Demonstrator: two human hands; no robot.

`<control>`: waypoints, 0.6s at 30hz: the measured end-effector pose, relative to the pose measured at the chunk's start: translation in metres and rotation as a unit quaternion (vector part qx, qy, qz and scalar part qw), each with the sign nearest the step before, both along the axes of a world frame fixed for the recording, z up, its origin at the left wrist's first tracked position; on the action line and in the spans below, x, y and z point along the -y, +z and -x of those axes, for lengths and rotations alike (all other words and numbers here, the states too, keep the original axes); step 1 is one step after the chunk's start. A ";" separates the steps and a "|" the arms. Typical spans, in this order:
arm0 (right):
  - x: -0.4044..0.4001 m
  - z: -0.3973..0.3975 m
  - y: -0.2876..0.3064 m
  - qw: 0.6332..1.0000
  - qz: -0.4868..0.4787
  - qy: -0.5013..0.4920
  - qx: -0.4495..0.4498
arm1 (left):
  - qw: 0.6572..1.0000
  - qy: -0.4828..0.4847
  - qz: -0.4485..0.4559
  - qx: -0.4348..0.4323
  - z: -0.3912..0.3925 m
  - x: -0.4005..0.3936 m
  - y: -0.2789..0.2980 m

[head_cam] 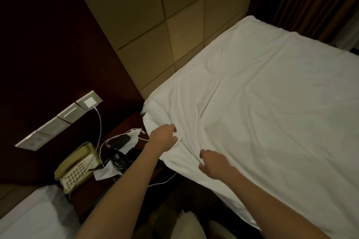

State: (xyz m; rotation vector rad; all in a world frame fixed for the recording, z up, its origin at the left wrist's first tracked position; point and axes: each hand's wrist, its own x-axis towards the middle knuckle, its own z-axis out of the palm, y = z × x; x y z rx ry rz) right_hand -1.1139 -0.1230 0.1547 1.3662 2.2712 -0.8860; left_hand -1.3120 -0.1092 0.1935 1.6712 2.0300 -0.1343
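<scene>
L hand (164,138), R hand (213,165), fingers curled

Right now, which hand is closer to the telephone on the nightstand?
Left. The left hand grips the white sheet at the bed's corner, beside the nightstand with the telephone; the right hand holds the sheet farther right.

Dim, warm light; the white sheet (272,103) is brightest (softly lit), the wall panel (38,44) sinks into shadow, and straight lines bend toward the edges.
</scene>
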 end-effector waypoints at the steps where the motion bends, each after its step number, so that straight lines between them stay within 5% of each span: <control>1: 0.001 0.011 -0.012 1.000 0.017 0.007 0.007 | 1.000 0.001 -0.004 0.000 0.011 -0.014 -0.006; 6: -0.008 0.060 -0.085 0.996 0.082 0.001 0.029 | 1.000 -0.018 0.002 0.021 0.056 -0.085 -0.066; 10: -0.047 0.103 -0.146 0.979 0.165 -0.123 -0.007 | 0.997 -0.012 0.045 0.066 0.078 -0.119 -0.157; 18: -0.125 0.167 -0.234 0.849 0.273 -0.440 -0.106 | 0.980 -0.060 0.166 0.088 0.112 -0.136 -0.274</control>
